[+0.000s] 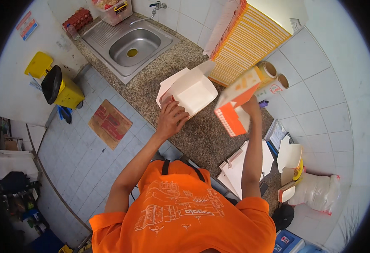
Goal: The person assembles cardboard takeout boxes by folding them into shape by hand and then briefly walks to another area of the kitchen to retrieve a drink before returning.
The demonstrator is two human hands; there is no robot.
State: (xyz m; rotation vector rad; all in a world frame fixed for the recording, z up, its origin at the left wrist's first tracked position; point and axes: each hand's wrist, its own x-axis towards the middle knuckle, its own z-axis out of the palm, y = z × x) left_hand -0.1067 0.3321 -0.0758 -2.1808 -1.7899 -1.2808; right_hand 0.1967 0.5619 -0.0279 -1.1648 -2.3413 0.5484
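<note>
Over the speckled stone counter [185, 139] I have an opened paper food box [197, 92], white inside, with its flaps spread. My left hand [172, 119] is closed on the box's near left side, fingers bent over the edge. To the right, my right hand [251, 106] grips a second carton, an orange-and-white food box [228, 120], tilted and slightly blurred. Part of my right fingers is hidden by that carton. A gap of counter shows between the two boxes. Flat white carton sheets [233, 168] lie beneath my right forearm.
A tall stack of orange-edged cartons [248, 42] stands against the wall, beside cardboard-cored rolls [279, 82]. The steel sink [134, 44] is at the far left of the counter. A yellow bin [69, 90] and flattened cardboard [109, 124] are on the floor. A plastic-wrapped bundle [317, 192] sits right.
</note>
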